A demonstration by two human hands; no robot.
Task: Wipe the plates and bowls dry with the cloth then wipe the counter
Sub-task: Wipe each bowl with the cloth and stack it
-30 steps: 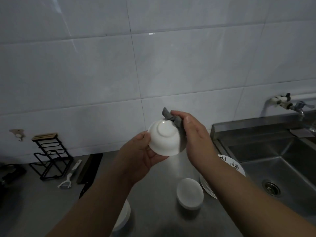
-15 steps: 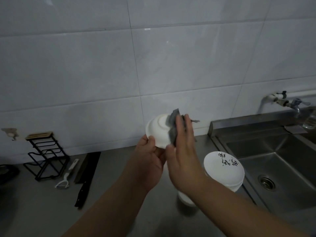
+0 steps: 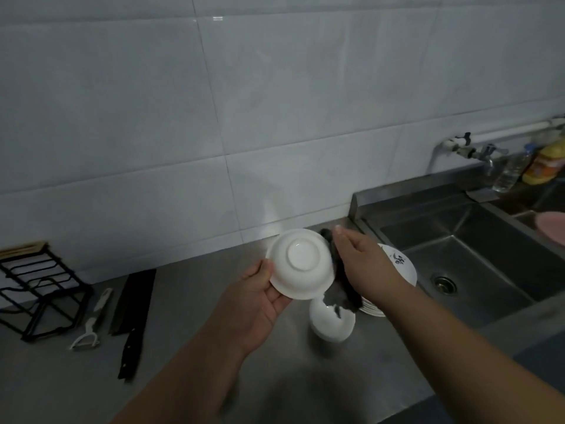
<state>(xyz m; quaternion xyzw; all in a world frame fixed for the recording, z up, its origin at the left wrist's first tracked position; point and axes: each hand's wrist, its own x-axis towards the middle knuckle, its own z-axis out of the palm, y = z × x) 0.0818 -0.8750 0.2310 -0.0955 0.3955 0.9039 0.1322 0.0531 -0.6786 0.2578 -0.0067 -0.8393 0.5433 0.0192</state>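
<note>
My left hand grips a white bowl by its lower rim, with the bowl's underside turned toward me, held above the steel counter. My right hand presses a dark grey cloth against the bowl's right side; the cloth's tail hangs below the hand. Under the hands another white bowl sits on the counter. A stack of plates with dark markings stands beside the sink, partly hidden by my right hand.
A steel sink with a drain lies at the right, a tap and bottles behind it. A black wire rack, a white peeler and black knives lie at the left. Tiled wall behind.
My right hand with the cloth slid from the bowl's base to its right side. The bowl has turned so that its underside faces me. The view swung right, showing more sink.
</note>
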